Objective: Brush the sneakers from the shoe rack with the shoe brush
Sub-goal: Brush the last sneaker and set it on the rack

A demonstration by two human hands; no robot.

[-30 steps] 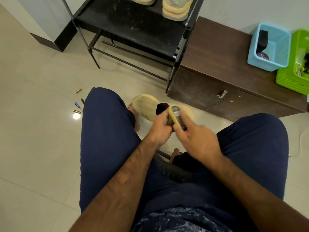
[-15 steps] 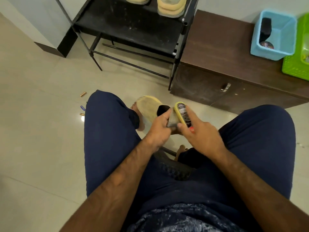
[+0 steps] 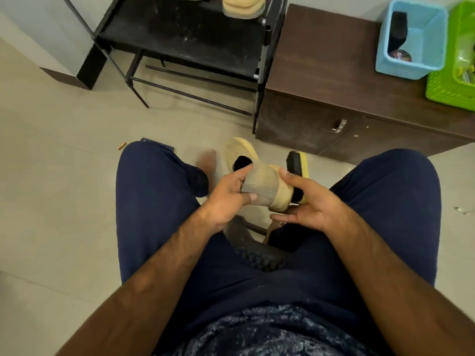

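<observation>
1. watching from a step away, i see the right hand (image 3: 308,205) roll palm-up since a moment ago. the shoe brush (image 3: 295,176) now shows its black bristles instead of its labelled back.
2. the brush leans on the right fingers, just beside the sole edge of the sneaker (image 3: 259,186). those fingers look loosely spread, and i cannot tell whether they clasp it.
3. the left hand (image 3: 228,199) grips the sneaker at its heel collar and holds it up between the knees, toe pointing away.
4. to my eye the stroke over the upper is paused while the shoe and brush are set up for the sole edge.
5. more pale sneakers (image 3: 244,7) sit on the shoe rack (image 3: 185,34), so i judge the job far from finished.
</observation>
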